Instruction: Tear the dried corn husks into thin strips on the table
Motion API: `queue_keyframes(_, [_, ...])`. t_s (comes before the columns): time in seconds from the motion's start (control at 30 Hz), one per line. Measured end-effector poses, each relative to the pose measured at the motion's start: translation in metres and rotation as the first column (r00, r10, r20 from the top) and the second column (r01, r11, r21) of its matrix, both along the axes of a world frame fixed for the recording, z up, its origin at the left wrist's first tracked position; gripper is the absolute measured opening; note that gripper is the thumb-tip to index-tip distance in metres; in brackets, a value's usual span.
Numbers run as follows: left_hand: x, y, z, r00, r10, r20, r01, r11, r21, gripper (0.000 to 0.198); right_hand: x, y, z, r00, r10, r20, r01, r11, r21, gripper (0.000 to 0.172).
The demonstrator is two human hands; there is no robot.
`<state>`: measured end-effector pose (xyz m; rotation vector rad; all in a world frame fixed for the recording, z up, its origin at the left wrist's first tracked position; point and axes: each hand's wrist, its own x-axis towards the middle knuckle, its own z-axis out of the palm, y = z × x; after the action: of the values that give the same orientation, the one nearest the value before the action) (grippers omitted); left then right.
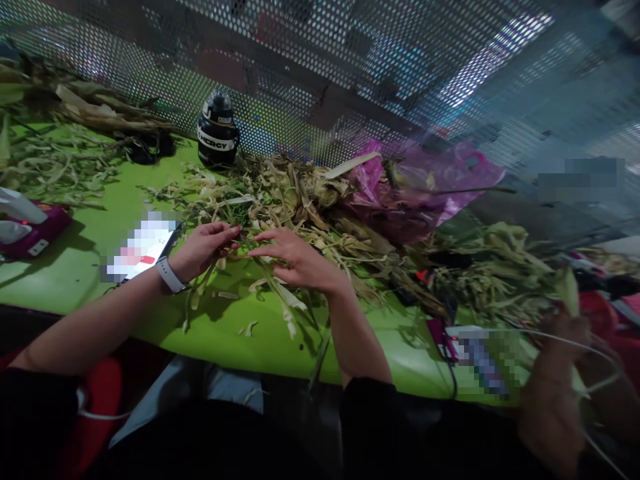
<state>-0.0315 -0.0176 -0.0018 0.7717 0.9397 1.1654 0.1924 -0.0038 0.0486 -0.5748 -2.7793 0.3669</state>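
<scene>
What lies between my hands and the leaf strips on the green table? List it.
Nothing visible: the left hand pinches the leaf strips, and the right hand rests open on them.

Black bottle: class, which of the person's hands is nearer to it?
Left. The left hand lies in front of the bottle, nearly in line with it; the right hand is farther to the right, on the leaf strips.

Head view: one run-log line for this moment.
left hand: pinching pale dried plant strips | right hand: open, resting on same strips | surface: lime-green table | behind: squat black bottle, pink plastic bag
</scene>
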Motion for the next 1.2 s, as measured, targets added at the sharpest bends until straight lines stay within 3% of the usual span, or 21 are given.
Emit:
queue_keyframes(0.1, [0.001,0.001,0.000,1.000,0.003,-0.004,-0.003,1.000,-0.012,0.035,-0.001,-0.001,-0.001,0.999,0.047,-0.016,-0.048,0.998,-0.036,0.049])
queue_keyframes(0.33, [0.003,0.000,0.004,0.999,0.017,-0.031,-0.019,0.997,-0.069,0.025,-0.007,0.001,-0.009,0.999,0.038,0.034,-0.039,0.999,0.020,0.033])
queue_keyframes(0.6, [-0.001,0.002,-0.002,0.998,-0.060,-0.016,0.060,0.998,-0.011,0.030,-0.010,0.003,-0.018,0.993,0.110,0.047,-0.112,0.993,0.033,0.047])
queue_keyframes(0.83, [0.001,0.001,-0.003,0.999,0.006,-0.036,-0.004,0.997,0.076,0.034,-0.013,0.007,-0.015,0.990,0.083,-0.116,-0.092,0.992,-0.081,0.035])
queue_keyframes(1.07, [0.003,-0.001,-0.006,0.996,0.087,-0.035,-0.082,0.990,0.115,0.046,-0.006,0.008,-0.011,0.986,0.129,-0.107,-0.148,0.969,-0.198,0.044])
queue_keyframes(1.2, [0.004,-0.001,-0.009,0.995,0.068,-0.077,-0.053,0.981,0.189,0.045,-0.004,0.006,-0.009,0.988,0.088,-0.129,-0.121,0.952,-0.281,0.051])
